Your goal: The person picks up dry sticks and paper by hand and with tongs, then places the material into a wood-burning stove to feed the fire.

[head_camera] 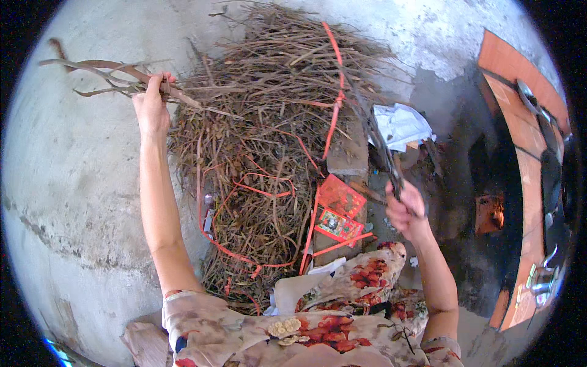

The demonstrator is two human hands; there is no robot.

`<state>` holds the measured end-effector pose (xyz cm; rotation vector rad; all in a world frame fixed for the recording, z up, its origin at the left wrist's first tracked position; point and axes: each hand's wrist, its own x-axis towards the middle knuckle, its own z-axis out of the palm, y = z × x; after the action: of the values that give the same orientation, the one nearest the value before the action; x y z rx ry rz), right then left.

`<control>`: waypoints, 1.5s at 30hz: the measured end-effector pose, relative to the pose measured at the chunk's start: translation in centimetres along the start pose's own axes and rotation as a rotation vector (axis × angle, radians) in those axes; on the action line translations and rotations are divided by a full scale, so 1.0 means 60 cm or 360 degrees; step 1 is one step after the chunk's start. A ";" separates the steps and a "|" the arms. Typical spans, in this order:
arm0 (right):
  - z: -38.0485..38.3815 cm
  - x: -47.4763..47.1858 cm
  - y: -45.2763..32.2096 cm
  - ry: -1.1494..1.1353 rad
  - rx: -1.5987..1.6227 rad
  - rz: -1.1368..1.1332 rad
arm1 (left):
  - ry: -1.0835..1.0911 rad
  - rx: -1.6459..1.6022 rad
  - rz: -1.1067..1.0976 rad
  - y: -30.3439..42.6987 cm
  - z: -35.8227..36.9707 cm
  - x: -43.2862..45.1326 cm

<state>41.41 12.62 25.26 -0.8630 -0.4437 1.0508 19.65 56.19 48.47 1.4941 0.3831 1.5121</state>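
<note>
At the upper left, my left hand (156, 98) grips a few forked dry branches (105, 69) whose ends reach past the edge of the brushwood pile (275, 64). My right hand (406, 208) is closed around the lower end of long dark metal fire tongs or a similar tool (378, 137), which points up and left towards the pile; its exact kind is hard to tell. The big heap of thin twigs and dry leaves lies between my arms. Red plastic strapping (338, 98) runs across it and hangs loose in loops over the lower part.
Red printed paper packets (341, 197) lie beside the pile on a wooden or stone ledge (348, 156). Crumpled white paper (401, 126) is behind the dark tool. On the right, a tiled stove edge (527, 192) carries metal ware, with a glowing opening (490, 213) below. A concrete wall (82, 183) stands left.
</note>
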 end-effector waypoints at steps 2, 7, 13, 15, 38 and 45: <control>-0.026 -0.064 0.003 0.0016 -0.0152 -0.0024 | -0.0238 0.0659 0.0245 0.008 0.066 -0.028; -0.085 -0.184 0.038 0.0198 -0.0071 -0.0124 | -0.1317 0.2053 0.0301 -0.047 0.307 -0.118; -0.154 -0.310 0.102 0.0523 0.0080 -0.0165 | -0.2439 0.2433 0.0344 -0.242 0.533 -0.358; -0.166 -0.349 0.120 0.0644 0.0093 -0.0199 | -0.2621 0.2424 0.0062 -0.306 0.571 -0.424; -0.237 -0.347 0.080 0.1378 0.0014 0.0238 | -0.3256 0.0620 -0.1500 -0.488 0.759 -0.841; -0.277 -0.299 0.039 0.1546 -0.0202 0.0310 | -0.2720 0.0814 -0.0443 -0.508 0.763 -0.871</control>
<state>43.42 -9.45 14.69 -1.4247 0.4040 0.6641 62.97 13.76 2.83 2.3929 -0.1098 -0.4223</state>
